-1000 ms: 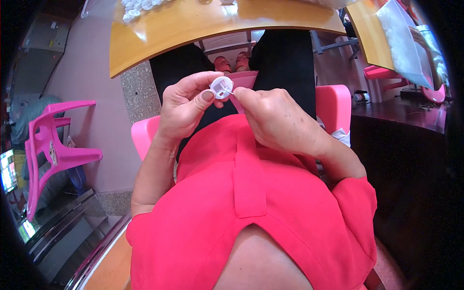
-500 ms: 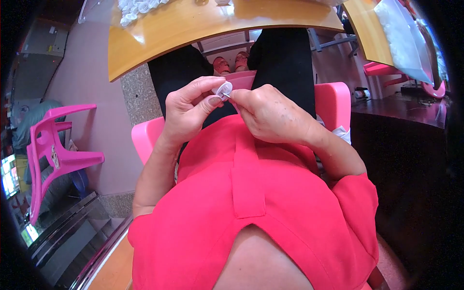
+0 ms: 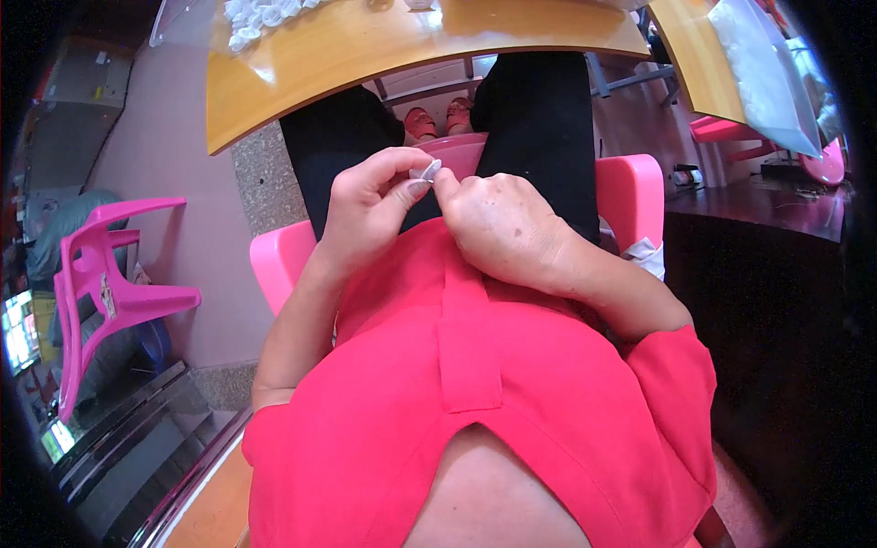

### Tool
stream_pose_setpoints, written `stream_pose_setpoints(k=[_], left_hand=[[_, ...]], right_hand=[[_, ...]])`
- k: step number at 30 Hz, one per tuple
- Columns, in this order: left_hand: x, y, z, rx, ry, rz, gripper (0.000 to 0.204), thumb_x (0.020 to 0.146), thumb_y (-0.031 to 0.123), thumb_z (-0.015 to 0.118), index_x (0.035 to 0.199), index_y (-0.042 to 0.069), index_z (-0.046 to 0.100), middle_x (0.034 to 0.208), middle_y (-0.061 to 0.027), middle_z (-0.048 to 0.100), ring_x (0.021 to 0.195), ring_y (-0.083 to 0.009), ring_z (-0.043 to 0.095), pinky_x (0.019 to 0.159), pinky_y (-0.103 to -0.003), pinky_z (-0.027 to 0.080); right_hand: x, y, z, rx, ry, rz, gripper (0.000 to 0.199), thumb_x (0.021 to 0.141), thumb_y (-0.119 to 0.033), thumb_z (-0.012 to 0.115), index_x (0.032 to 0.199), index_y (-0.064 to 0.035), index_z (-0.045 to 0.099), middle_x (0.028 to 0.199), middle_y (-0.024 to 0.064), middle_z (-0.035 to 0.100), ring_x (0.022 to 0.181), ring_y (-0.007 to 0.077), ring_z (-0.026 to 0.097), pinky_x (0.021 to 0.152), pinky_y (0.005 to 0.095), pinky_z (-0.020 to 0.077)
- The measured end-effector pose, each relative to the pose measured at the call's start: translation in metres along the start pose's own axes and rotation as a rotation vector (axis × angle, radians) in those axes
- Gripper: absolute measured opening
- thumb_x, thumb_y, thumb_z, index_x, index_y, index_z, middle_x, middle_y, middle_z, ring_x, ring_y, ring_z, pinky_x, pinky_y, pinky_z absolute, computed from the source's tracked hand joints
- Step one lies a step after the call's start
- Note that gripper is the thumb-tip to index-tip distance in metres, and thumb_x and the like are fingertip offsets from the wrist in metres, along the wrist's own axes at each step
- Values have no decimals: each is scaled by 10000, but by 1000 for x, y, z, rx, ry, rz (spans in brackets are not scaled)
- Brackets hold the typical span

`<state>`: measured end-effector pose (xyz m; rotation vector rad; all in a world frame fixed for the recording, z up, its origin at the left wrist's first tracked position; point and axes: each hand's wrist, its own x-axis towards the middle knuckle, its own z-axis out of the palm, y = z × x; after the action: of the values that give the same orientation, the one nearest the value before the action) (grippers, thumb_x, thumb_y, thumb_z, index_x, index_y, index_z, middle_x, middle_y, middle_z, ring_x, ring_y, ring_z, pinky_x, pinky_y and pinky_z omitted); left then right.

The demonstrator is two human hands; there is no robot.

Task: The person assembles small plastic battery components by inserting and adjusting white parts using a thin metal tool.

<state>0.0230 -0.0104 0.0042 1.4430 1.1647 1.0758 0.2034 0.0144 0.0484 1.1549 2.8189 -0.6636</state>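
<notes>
My left hand [image 3: 370, 205] pinches a small, thin white piece [image 3: 426, 171] between thumb and fingertips, above my lap. It looks like a little round cup or cap, now seen nearly edge-on. Against its right side my right hand [image 3: 507, 224] is closed, back of the hand up, with the fingers curled under. Whatever these fingers hold is hidden by the hand. Both hands are in front of my red top, short of the table's near edge.
A wooden table [image 3: 411, 55] bears a pile of white pieces [image 3: 265, 16]. A pink tub [image 3: 457, 146] stands between my legs. Pink chair arms [image 3: 630, 196] flank me. To the left is a magenta plastic chair [image 3: 105, 297]; a clear bag [image 3: 763, 82] with white contents hangs at the right.
The white piece has turned from showing its round face to nearly edge-on. My right hand has rolled slightly, and the thin pale tip at its fingers is now hidden.
</notes>
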Motion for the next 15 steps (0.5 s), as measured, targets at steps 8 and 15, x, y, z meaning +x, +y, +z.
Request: stream_pose_setpoints(k=[8,15], left_hand=[[6,-6,-15,-705,-62,-68,251,907,65,594,1125,-61,589,1004,-137,647,861,-183,624,737,-281,520],[3,-2,-17,-770,-87,-64,274,924,69,566,1161,-68,568,1028,-164,639,885,-219,632,754,-307,529]], right_hand=[[-7,23,-23,304,295,-112,213,789,45,546,1002,40,558,703,242,582,674,397,620,560,423,482],[-7,21,-23,327,234,-90,216,806,48,539,1019,41,576,700,240,580,657,387,622,550,399,482]])
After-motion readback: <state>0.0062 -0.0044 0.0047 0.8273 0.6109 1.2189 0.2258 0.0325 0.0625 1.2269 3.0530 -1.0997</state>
